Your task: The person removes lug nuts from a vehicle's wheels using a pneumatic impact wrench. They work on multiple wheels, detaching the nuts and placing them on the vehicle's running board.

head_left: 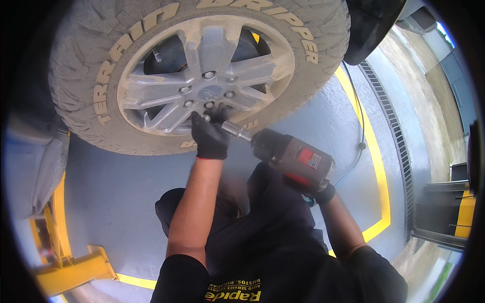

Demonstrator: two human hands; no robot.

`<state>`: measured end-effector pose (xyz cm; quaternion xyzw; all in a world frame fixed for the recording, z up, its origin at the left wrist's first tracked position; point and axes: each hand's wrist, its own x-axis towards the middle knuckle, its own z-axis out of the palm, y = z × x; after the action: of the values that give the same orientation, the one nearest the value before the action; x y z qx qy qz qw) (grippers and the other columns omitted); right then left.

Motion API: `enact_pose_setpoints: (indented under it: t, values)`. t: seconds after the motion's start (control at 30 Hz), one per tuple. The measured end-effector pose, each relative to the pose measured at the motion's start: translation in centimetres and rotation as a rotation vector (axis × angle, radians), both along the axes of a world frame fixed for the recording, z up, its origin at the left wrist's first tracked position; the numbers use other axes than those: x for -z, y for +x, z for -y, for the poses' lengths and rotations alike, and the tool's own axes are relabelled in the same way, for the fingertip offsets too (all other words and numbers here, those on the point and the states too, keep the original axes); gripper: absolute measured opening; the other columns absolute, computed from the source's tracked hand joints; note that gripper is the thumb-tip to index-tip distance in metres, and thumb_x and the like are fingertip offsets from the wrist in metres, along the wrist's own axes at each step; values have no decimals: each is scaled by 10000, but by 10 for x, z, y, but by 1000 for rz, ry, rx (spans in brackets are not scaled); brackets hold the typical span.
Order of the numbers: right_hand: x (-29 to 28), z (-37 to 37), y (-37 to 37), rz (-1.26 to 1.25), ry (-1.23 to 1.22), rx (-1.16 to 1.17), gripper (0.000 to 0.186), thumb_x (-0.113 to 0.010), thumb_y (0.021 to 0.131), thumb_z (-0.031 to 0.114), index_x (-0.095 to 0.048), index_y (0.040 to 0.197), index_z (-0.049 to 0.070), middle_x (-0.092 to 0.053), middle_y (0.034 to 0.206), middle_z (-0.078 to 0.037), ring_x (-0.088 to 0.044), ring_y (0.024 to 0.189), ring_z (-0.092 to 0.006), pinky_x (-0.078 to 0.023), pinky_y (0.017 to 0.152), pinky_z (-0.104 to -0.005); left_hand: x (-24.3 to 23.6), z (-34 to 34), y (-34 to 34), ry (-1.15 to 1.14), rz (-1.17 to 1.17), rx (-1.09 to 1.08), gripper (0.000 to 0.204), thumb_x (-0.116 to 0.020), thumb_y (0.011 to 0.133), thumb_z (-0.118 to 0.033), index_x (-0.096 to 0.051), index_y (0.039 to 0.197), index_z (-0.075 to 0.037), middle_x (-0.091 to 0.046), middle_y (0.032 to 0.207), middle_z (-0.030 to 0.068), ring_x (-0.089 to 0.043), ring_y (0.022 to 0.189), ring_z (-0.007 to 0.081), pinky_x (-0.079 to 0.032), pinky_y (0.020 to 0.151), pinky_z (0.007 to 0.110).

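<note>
A muddy wheel (209, 45) with a thick off-road tire (81, 86) faces me, raised off the floor. Several lug nuts (208, 74) sit around its hub cap (209, 93). My left hand (211, 139), in a black glove, is at the lower spokes with its fingers closed on a small shiny lug nut (206, 118). Beside those fingers is the silver socket (236, 131) of an impact wrench (298, 159); its tip is partly hidden by the glove. My right hand (324, 194), also gloved, grips the wrench's handle, which is mostly hidden beneath the tool body.
A yellow lift arm (76, 272) stands at lower left. An air hose (362, 126) runs across the grey floor (116, 202) on the right. Past a yellow floor line (376, 177) lies a drain grate (396, 131). A black and yellow post base (444, 214) is at far right.
</note>
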<state>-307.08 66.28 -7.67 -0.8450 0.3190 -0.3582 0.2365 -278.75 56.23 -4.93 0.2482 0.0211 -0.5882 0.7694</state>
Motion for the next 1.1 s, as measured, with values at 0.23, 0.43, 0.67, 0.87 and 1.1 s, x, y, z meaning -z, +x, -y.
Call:
enact_pose_setpoints:
  t: [0.23, 0.43, 0.67, 0.87, 1.1]
  values:
    - [-3, 43, 43, 176, 194, 54, 693, -793, 685, 290, -543, 1298, 81, -683, 1020, -144, -670, 864, -327, -528, 752, -362, 31, 0, -16, -188, 434, 322, 264, -467, 982, -290, -555, 1026, -45, -588, 951, 74, -597, 908, 210, -507, 826, 373]
    - [-3, 54, 81, 85, -6, 232, 566, -717, 730, 303, -576, 1236, 92, -681, 921, -146, -658, 780, -347, -524, 668, -391, 8, 7, -18, -46, 427, 540, 274, -503, 984, -271, -589, 1060, -23, -610, 926, 57, -612, 846, 144, -529, 762, 292]
    - [2, 54, 88, -58, -46, 273, 496, -672, 762, 249, -580, 1224, 92, -664, 807, -122, -646, 679, -307, -508, 612, -392, 30, 16, 0, -25, 632, 650, 307, -530, 976, -290, -611, 1073, -10, -618, 920, 47, -612, 810, 128, -528, 732, 280]
    - [29, 58, 92, -96, -67, 341, 481, -657, 762, 220, -576, 1215, 78, -633, 797, -103, -630, 707, -285, -497, 631, -381, 30, 19, -3, -21, 401, 680, 320, -529, 964, -306, -631, 988, -4, -618, 861, 50, -589, 808, 120, -480, 700, 273]
    - [33, 67, 104, -65, -50, 338, 422, -647, 770, 217, -584, 1162, 74, -629, 811, -98, -629, 728, -299, -495, 637, -398, 32, 35, 1, -81, 791, 637, 321, -561, 936, -278, -649, 1023, 18, -638, 868, 74, -603, 810, 171, -471, 742, 289]
